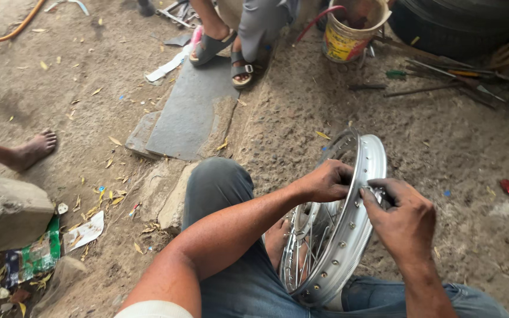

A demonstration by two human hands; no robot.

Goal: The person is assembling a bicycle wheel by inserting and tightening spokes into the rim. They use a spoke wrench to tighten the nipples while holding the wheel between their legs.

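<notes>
A silver spoked wheel rim stands upright between my knees, its lower part resting against my jeans. My left hand grips the rim's inner edge from the spoke side. My right hand is closed on a small metal tool pressed against the rim's outer band, close to the left hand's fingers. Thin spokes run down to the hub, partly hidden behind my left forearm.
Another person's sandalled feet stand on a grey slab ahead. A bare foot shows at the left. A bucket, a tyre and scattered long tools lie at the upper right. A stone block sits at the left.
</notes>
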